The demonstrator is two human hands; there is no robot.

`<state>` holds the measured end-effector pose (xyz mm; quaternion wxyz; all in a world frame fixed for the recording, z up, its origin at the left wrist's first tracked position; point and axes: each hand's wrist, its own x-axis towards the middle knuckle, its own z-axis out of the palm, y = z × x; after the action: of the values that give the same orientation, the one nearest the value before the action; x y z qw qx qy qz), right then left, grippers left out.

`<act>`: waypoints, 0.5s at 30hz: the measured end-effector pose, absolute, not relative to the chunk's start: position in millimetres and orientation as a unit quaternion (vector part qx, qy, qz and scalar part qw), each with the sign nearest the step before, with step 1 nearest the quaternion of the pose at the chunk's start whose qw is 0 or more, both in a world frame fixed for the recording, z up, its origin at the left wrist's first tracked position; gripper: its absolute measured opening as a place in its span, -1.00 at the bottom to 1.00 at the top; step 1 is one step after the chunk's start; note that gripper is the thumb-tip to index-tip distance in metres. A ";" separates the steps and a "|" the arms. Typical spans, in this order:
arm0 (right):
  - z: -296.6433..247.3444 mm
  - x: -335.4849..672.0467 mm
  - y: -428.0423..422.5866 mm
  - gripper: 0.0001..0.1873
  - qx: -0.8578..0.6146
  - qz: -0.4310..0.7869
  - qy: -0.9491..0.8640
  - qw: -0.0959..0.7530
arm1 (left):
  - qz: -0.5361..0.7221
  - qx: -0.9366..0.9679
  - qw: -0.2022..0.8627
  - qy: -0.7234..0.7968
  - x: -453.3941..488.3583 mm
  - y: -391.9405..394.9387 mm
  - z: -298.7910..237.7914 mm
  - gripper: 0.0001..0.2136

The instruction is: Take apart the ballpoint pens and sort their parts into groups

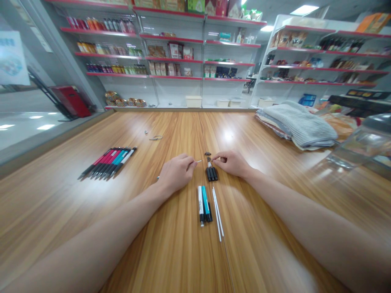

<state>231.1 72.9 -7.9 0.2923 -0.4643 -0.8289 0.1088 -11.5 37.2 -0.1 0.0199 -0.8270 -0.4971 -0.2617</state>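
Observation:
Both my hands rest on a wooden table (122, 228). My left hand (177, 173) is closed in a pinch on a thin pen refill whose tip points right. My right hand (232, 163) pinches something tiny just above a small cluster of black pen caps (211, 173), close to a small dark part (207, 154). In front of me lie a white pen barrel (200, 203), a teal pen barrel (206, 203) and two thin white refills (218, 217).
A row of several assembled pens (108, 162) lies to the left, red, teal and white. A small spring (155, 138) and a tiny metal bit (146, 132) sit further back. Folded striped cloths (301, 124) and a clear container (363, 142) are right. Shop shelves (171, 61) stand behind.

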 end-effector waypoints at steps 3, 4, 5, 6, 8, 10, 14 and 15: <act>-8.3 230.9 73.2 -0.74 -0.464 0.115 -0.828 0.293 | -0.264 -0.828 0.016 -0.495 -11.5 37.1 0.8 -0.70; -8.6 231.0 73.6 -0.74 -0.464 0.118 -0.828 0.294 | -0.265 -0.828 0.016 -0.494 -11.5 37.0 1.2 -0.70; -8.8 231.0 73.9 -0.73 -0.464 0.120 -0.827 0.294 | -0.264 -0.829 0.017 -0.493 -11.5 36.9 1.6 -0.70; -8.9 231.1 74.2 -0.73 -0.463 0.124 -0.827 0.294 | -0.263 -0.830 0.017 -0.492 -11.5 36.7 1.9 -0.70; -8.9 231.3 74.4 -0.72 -0.460 0.127 -0.827 0.296 | -0.263 -0.830 0.018 -0.491 -11.6 36.4 2.2 -0.69; -8.9 231.3 74.3 -0.72 -0.459 0.124 -0.827 0.300 | -0.262 -0.831 0.018 -0.491 -11.6 36.1 2.3 -0.68; -9.7 231.4 74.6 -0.72 -0.463 0.115 -0.825 0.302 | -0.257 -0.833 0.017 -0.489 -11.3 35.8 2.3 -0.67; -10.0 231.4 74.8 -0.72 -0.464 0.114 -0.826 0.299 | -0.255 -0.834 0.017 -0.489 -11.2 35.8 2.3 -0.67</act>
<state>231.4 74.8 -10.0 0.2995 -0.4645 -0.8256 0.1136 -11.2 35.8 2.3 0.0175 -0.8338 -0.4893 -0.2552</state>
